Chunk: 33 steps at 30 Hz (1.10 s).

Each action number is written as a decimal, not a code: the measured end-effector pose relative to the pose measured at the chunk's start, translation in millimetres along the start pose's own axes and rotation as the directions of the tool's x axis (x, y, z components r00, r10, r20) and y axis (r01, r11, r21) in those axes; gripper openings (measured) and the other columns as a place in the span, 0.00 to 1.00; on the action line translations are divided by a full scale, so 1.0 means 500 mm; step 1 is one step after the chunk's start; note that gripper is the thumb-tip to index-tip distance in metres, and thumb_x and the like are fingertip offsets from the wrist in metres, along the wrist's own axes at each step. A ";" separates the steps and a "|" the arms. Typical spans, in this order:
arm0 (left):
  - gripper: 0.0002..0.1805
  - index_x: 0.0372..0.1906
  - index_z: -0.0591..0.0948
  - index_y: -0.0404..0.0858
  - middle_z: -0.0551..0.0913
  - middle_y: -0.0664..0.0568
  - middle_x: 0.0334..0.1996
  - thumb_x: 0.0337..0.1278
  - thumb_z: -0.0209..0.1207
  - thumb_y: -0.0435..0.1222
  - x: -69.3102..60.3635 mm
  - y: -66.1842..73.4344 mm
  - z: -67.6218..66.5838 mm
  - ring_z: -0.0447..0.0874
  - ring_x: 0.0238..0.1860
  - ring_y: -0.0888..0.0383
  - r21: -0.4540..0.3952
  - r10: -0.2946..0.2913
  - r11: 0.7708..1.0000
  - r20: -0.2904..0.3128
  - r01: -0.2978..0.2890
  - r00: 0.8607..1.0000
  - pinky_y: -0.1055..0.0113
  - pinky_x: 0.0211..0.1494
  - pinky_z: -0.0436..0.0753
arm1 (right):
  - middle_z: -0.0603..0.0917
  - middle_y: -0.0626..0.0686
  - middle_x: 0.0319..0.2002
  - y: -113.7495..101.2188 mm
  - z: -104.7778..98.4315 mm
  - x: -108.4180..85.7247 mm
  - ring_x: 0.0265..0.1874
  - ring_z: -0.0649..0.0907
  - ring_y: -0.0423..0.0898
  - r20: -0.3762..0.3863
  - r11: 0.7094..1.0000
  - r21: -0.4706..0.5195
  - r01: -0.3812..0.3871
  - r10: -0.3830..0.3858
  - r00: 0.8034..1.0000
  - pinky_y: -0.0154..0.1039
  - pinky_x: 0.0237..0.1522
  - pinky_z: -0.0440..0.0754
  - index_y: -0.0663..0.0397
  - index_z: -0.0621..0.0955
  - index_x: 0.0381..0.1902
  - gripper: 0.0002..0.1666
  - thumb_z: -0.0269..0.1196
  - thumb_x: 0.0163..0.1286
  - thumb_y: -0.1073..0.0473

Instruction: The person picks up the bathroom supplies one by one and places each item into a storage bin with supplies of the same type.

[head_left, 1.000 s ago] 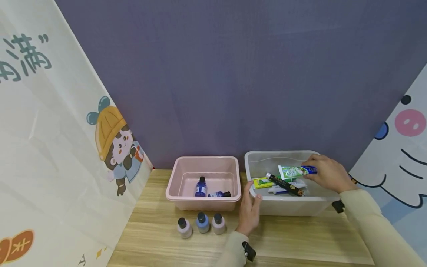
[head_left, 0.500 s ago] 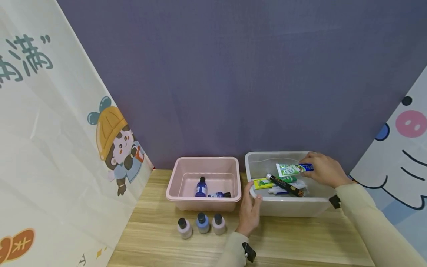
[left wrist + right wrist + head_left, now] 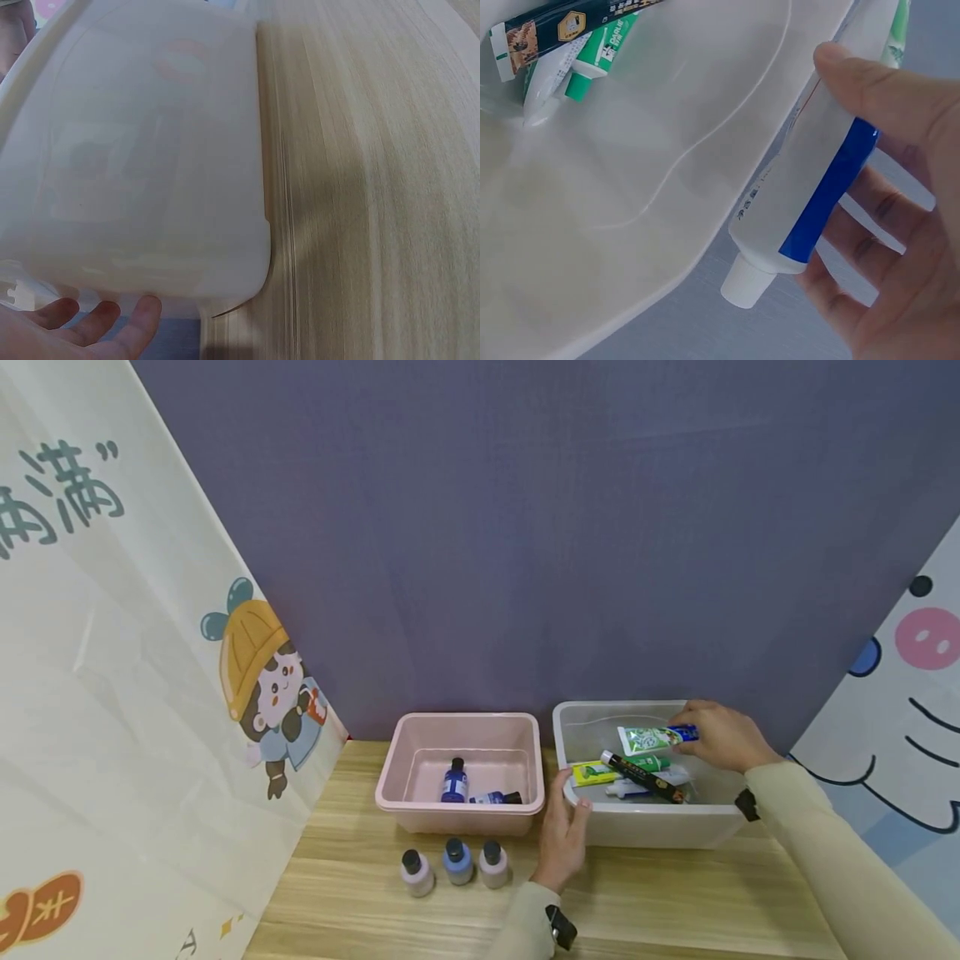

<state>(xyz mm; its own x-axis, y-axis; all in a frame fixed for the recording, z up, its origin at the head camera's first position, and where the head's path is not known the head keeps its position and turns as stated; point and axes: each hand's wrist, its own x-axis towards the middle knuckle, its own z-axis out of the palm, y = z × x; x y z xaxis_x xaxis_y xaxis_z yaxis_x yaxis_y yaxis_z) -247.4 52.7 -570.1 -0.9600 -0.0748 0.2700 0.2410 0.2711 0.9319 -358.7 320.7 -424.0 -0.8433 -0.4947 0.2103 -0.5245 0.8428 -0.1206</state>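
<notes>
A dark blue-grey backdrop (image 3: 480, 543) fills the rear, with a white printed panel (image 3: 127, 718) on the left bearing a cartoon figure in a yellow cap, and a light tabletop (image 3: 352, 918) with wood grain in front. Another printed panel (image 3: 907, 727) slants in at the right. On the tabletop stands a white bin (image 3: 652, 828), and just to its left a slightly smaller pink bin (image 3: 461, 821). The right hand (image 3: 720, 735) pinches a green, white and blue tube (image 3: 648, 741) between thumb and fingers, holding it above the white bin's contents; the right wrist view shows its white cap (image 3: 748, 283). The left hand (image 3: 558, 839) grips the white bin's near left corner, its thumb on the front wall. Inside that bin a long black tube (image 3: 643, 777) lies across a yellow tube (image 3: 592, 774), a green tube (image 3: 654, 763) and a white tube (image 3: 624, 789). Three black-capped bottles (image 3: 458, 865) stand upright in a row before the pink bin: pale, blue, pale. Within the pink bin are two dark blue bottles (image 3: 453, 786), one on its side; whether the other stands or leans I cannot tell.
</notes>
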 end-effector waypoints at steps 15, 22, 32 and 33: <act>0.29 0.76 0.59 0.64 0.66 0.58 0.77 0.76 0.50 0.47 0.002 -0.003 -0.003 0.68 0.75 0.54 0.026 0.013 1.000 -0.007 -0.012 1.000 0.50 0.77 0.68 | 0.86 0.55 0.48 -0.004 0.025 0.022 0.45 0.85 0.58 0.059 1.000 -0.027 -0.009 0.011 0.998 0.62 0.45 0.85 0.52 0.89 0.50 0.23 0.77 0.58 0.51; 0.29 0.76 0.58 0.65 0.66 0.59 0.77 0.76 0.50 0.47 -0.001 -0.005 -0.001 0.68 0.75 0.52 0.029 0.008 1.000 -0.007 -0.008 1.000 0.49 0.77 0.69 | 0.87 0.52 0.43 0.001 0.039 0.033 0.43 0.86 0.55 0.062 0.999 -0.036 0.033 -0.031 0.998 0.60 0.49 0.84 0.51 0.90 0.46 0.22 0.79 0.54 0.50; 0.29 0.76 0.59 0.66 0.65 0.61 0.77 0.76 0.50 0.47 0.000 -0.005 -0.002 0.67 0.75 0.56 0.030 0.008 1.000 -0.011 -0.007 1.000 0.52 0.77 0.69 | 0.87 0.54 0.46 0.001 0.043 0.045 0.44 0.86 0.57 0.099 0.998 -0.049 0.030 -0.025 0.995 0.60 0.49 0.84 0.52 0.89 0.48 0.23 0.78 0.55 0.50; 0.29 0.76 0.59 0.65 0.65 0.60 0.77 0.76 0.50 0.47 0.000 -0.005 -0.002 0.67 0.75 0.56 0.031 0.008 0.999 -0.010 -0.008 1.000 0.52 0.77 0.69 | 0.87 0.54 0.46 0.001 0.044 0.046 0.44 0.86 0.57 0.105 0.999 -0.048 0.027 -0.021 0.994 0.60 0.49 0.84 0.52 0.89 0.48 0.24 0.78 0.56 0.49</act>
<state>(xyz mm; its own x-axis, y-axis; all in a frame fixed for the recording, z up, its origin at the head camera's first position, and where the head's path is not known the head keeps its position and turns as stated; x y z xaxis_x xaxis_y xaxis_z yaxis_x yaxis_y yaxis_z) -247.8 50.9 -572.0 -0.9565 -0.0825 0.2800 0.2438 0.3016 0.9217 -380.9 305.0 -440.5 -0.8395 -0.5322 0.1095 -0.5405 0.8385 -0.0685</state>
